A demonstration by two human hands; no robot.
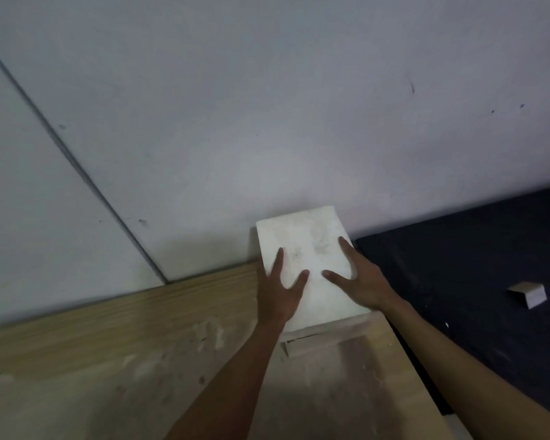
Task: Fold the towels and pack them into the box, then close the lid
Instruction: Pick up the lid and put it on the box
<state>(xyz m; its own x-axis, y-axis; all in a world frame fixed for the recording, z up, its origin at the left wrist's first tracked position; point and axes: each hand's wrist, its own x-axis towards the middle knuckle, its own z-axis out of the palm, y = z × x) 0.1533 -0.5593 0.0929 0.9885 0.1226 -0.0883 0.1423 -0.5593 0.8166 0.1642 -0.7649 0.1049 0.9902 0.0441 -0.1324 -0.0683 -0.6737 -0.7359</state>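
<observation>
Pressing flat, fingers spread, the left hand (278,295) and right hand (361,281) rest side by side on the white rectangular box lid (305,246).

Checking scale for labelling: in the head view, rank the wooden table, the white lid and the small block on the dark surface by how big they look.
1. Wooden table, largest by far.
2. White lid, with both hands flat on it.
3. Small block, smallest; it lies about as far from the camera as the lid, so the ranking seems safe.
</observation>
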